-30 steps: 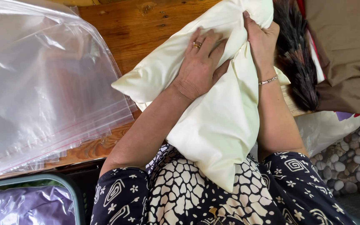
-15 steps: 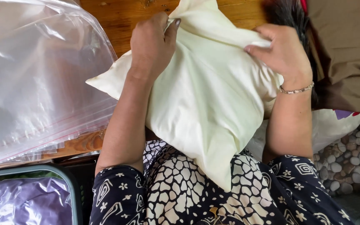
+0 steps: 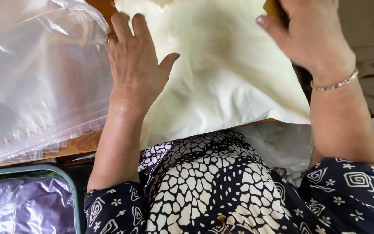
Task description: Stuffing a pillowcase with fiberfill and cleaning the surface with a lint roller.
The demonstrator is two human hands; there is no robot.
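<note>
Pressing cream pillow (image 3: 221, 82), left hand (image 3: 135, 69), right hand (image 3: 312, 34)

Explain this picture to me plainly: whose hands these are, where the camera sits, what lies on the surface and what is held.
There is no machine here, only a person's two bare hands. The camera is worn on the head and looks down, so the patterned dark clothing at the bottom is the person's own. The left hand, with a ring, lies flat and open on a pale yellow cushion. The right hand, with a bracelet at the wrist, is at the cushion's upper right; whether its fingers grip the fabric cannot be told. The cushion rests on a wooden table. To the left lie clear plastic bags, and a purple bundle in a case sits at the lower left.
</note>
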